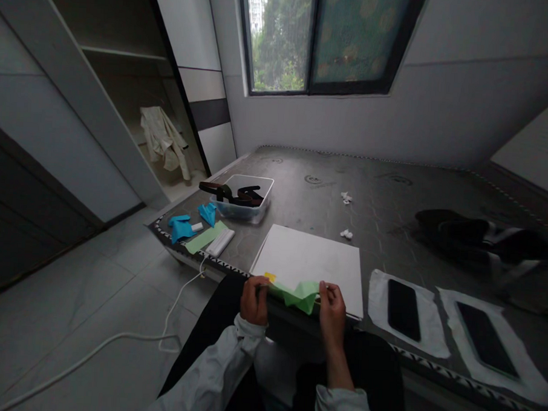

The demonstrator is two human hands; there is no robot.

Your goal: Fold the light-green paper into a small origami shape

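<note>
A sheet of light green paper (303, 296), creased and partly folded, hangs between my two hands. My left hand (254, 301) is closed in a pinch on its left end, beside a small yellow piece (269, 277). With thumb and fingers together, my right hand (332, 308) grips the right end. Both hands are over the near edge of a flat white board or box (315, 256), which lies on the grey mattress (301, 200). My fingers hide the ends of the paper.
Left of the board lie a white power strip (220, 243), another green sheet (202, 239) and blue crumpled pieces (181, 229). Behind them, a clear plastic box (255, 215) holds dark straps. Two phones (404, 309) rest on white cloths at right, near a black bag (454, 231).
</note>
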